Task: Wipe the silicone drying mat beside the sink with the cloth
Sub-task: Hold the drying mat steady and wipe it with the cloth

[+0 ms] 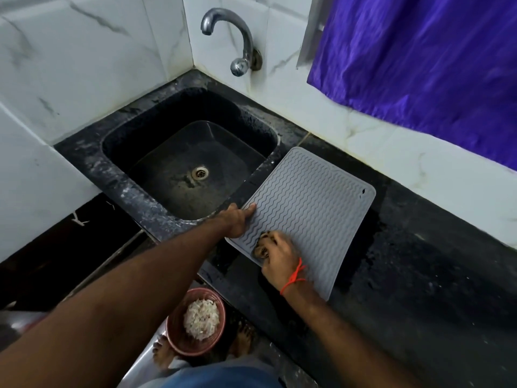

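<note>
Looking down past a pink bowl [195, 322] of scraps on the floor, close to bare feet — easy to kick if the wiping gets lively. Up on the counter [419, 261], right hand [279, 254] closed around a small dark wad, most likely the cloth [262, 243], pressed onto the near corner of the mat [307, 208]. Mostly hidden by the fingers, so can't swear to it. Left hand [237, 219] flat, fingers spread, pinning the mat's left edge, just next to the sink [190, 161] rim.

Risks from here: mat sits crooked with its near-left corner poking off the counter edge, so a hard push toward the body could drag the whole thing off — silicone on a wet-looking counter probably slides. Lifting the left hand too soon, same result. Wavy ridges likely trap grime, so quick passes might skip the grooves. Far half looks unwiped; tap [237, 43] and purple curtain [419, 65] well clear.
</note>
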The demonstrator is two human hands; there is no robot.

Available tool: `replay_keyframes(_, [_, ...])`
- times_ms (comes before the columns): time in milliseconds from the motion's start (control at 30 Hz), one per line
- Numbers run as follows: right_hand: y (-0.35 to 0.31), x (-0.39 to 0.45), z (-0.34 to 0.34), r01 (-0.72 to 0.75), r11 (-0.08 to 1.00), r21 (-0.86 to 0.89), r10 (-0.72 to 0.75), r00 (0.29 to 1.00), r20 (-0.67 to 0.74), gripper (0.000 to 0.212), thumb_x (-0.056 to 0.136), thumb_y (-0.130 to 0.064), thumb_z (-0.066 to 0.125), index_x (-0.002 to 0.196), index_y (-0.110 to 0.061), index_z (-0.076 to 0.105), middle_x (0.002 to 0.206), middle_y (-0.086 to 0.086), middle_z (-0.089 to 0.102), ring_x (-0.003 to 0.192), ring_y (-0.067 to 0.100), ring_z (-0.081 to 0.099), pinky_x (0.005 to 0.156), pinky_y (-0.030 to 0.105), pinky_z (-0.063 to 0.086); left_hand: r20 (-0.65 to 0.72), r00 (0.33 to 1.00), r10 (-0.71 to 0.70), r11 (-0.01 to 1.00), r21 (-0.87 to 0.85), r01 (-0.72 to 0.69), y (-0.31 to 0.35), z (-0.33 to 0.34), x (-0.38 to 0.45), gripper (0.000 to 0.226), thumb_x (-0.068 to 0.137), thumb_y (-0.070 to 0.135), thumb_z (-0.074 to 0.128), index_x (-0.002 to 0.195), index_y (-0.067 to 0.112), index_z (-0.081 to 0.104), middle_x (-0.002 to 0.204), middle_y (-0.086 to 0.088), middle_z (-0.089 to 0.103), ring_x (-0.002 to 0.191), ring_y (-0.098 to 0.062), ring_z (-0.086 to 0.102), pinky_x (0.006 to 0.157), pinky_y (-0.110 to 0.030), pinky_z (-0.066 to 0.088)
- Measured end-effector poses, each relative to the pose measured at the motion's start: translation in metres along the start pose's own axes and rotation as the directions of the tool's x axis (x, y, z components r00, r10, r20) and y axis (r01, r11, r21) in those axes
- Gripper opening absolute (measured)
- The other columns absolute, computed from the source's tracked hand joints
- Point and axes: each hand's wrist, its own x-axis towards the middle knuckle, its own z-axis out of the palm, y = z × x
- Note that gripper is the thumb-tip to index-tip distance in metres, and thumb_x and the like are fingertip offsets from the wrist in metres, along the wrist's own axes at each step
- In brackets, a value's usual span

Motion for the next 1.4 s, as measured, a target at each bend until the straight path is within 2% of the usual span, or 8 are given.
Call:
replay_keyframes(133, [-0.008,-0.013,0.000,0.064,0.996,0.056,-0.068,0.994,0.080,0.031,0.072,-0.004,0.055,0.098,-0.010,0.071,0.110,0.009,0.061,0.099,0.031,0.059,0.090,0.038,0.052,0.026,1.000,0.012,1.000,0.010,-0.012,0.000,0.001,0.003,0.064,0.105,0.037,0.037,0.156,0.039,-0.002,0.154,-0.025,0.021,0.139,-0.046,0.034,0.117,-0.050,0.029])
replay_keyframes(267, [0.008,0.015,-0.023,-0.036,0.989,0.142,0.016,0.990,0.138,0.036,0.073,-0.001,0.062,0.103,-0.016,0.074,0.109,0.002,0.064,0.104,0.020,0.061,0.092,0.015,0.042,0.037,0.999,0.028,1.000,-0.014,-0.027,-0.001,-0.003,0.004,0.065,0.104,0.040,0.037,0.156,0.039,-0.002,0.155,-0.026,0.021,0.140,-0.046,0.031,0.118,-0.052,0.028])
replay_keyframes(533, [-0.004,0.005,-0.005,-0.061,0.998,0.020,0.061,0.998,0.016,0.034,0.069,-0.002,0.057,0.099,-0.010,0.071,0.109,0.010,0.060,0.103,0.031,0.058,0.093,0.039,0.050,0.010,1.000,0.018,0.998,-0.054,-0.017,-0.004,-0.001,0.003,0.060,0.103,0.048,0.032,0.155,0.045,0.002,0.153,-0.023,0.021,0.138,-0.047,0.034,0.117,-0.052,0.028])
replay_keyframes(733, [0.001,0.005,-0.021,-0.041,0.984,0.175,0.006,0.980,0.198,0.030,0.068,-0.013,0.066,0.096,-0.021,0.076,0.102,0.001,0.065,0.097,0.020,0.064,0.088,0.015,0.044,0.021,0.999,0.032,0.999,-0.045,-0.031,-0.005,0.000,0.001,0.061,0.102,0.049,0.033,0.154,0.046,0.000,0.153,-0.026,0.020,0.137,-0.048,0.034,0.117,-0.051,0.028])
replay_keyframes(900, [0.027,0.036,-0.032,-0.179,0.976,0.128,0.181,0.983,-0.004,0.044,0.075,0.002,0.062,0.112,-0.019,0.070,0.118,0.003,0.058,0.112,0.022,0.056,0.095,0.017,0.036,0.031,0.999,0.007,0.998,-0.062,-0.005,-0.003,-0.002,0.000,0.062,0.101,0.054,0.034,0.152,0.051,-0.001,0.156,-0.018,0.017,0.140,-0.046,0.030,0.116,-0.053,0.030])
replay_keyframes(1100, [0.013,0.013,-0.005,-0.127,0.992,-0.004,0.127,0.991,-0.030,0.042,0.074,0.000,0.060,0.110,-0.017,0.070,0.123,0.005,0.058,0.115,0.027,0.055,0.102,0.034,0.046,0.034,0.999,-0.003,0.999,-0.038,0.004,0.000,0.003,-0.007,0.089,0.089,0.066,0.051,0.151,0.049,-0.010,0.157,-0.013,0.012,0.142,-0.044,0.025,0.115,-0.057,0.029])
replay_keyframes(1300, [0.015,0.013,-0.021,-0.119,0.967,0.226,0.068,0.973,0.219,0.040,0.070,0.002,0.063,0.102,-0.019,0.074,0.111,0.000,0.067,0.104,0.018,0.064,0.087,0.008,0.044,-0.004,1.000,0.012,0.999,0.052,-0.012,0.005,0.011,-0.010,0.108,0.083,0.068,0.060,0.153,0.041,-0.018,0.159,-0.014,0.008,0.142,-0.041,0.023,0.113,-0.053,0.031])
replay_keyframes(1400, [0.038,0.042,-0.045,-0.264,0.916,0.301,0.213,0.958,0.190,0.039,0.077,-0.001,0.070,0.110,-0.022,0.071,0.118,0.001,0.064,0.109,0.017,0.060,0.091,0.017,0.044,0.002,1.000,0.012,0.994,0.112,-0.012,0.011,0.009,-0.010,0.115,0.080,0.069,0.063,0.155,0.033,-0.016,0.161,-0.016,0.006,0.144,-0.040,0.023,0.115,-0.052,0.028])
